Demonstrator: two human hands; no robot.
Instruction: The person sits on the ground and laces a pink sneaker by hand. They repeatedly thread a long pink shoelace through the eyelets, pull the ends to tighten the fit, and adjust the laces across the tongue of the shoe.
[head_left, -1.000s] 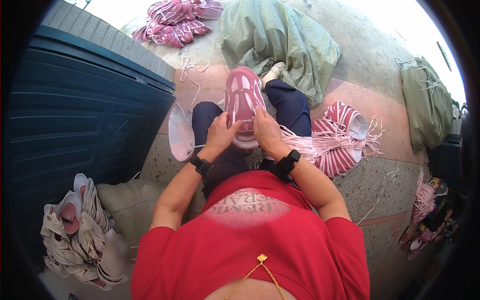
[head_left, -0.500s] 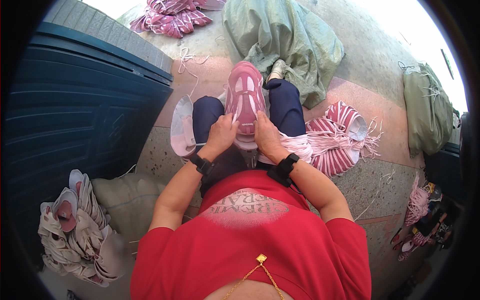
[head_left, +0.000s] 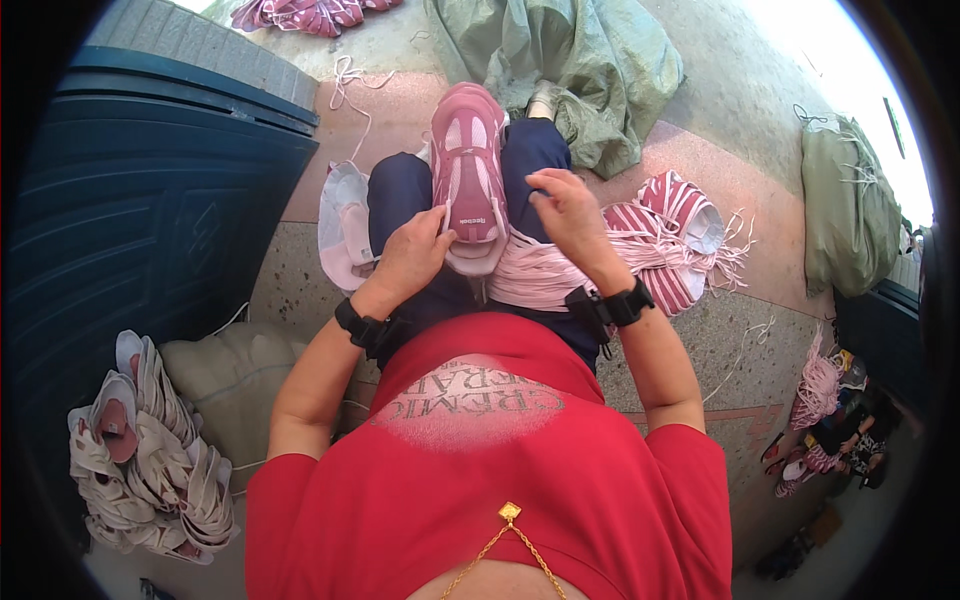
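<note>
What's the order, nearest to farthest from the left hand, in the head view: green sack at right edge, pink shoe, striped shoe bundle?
1. Pink shoe: right at the left hand, between the legs.
2. Striped bundle: right of the right leg.
3. Green sack: far right.

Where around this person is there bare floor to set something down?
Widest: the pale floor between the green sheet and the olive sack. Narrower: the speckled floor between the blue door and the white upper. Crowded: at the left hand, the shoe; below the right hand, laces; farther right, striped uppers; lower left, beige uppers.
</note>
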